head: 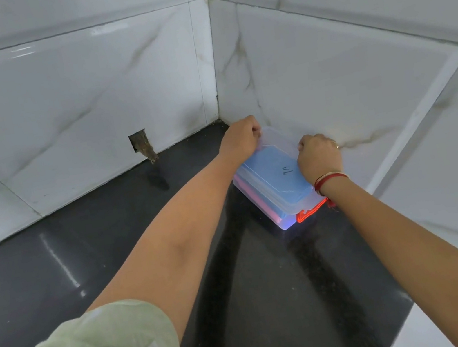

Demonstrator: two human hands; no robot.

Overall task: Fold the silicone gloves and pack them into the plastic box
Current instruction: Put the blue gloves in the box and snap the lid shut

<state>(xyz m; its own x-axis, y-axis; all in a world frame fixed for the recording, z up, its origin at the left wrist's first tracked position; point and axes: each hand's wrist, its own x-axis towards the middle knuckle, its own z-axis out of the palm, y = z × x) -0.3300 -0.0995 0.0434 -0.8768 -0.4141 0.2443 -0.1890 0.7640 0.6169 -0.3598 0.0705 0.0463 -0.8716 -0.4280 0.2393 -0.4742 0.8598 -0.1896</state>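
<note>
A clear plastic box (277, 183) sits on the black counter in the corner, close to the right wall, with its lid down. Blue and pink gloves (273, 173) show through the lid and side. A red latch (311, 211) sits at the box's near end. My left hand (241, 139) grips the far left corner of the box with curled fingers. My right hand (319, 157) grips the right edge of the lid, fingers curled over it.
White marble-look tiled walls (357, 74) meet in a corner just behind the box. A broken hole (141, 146) in the left wall sits at counter level. The dark counter (257, 290) runs toward me, its right edge at the lower right.
</note>
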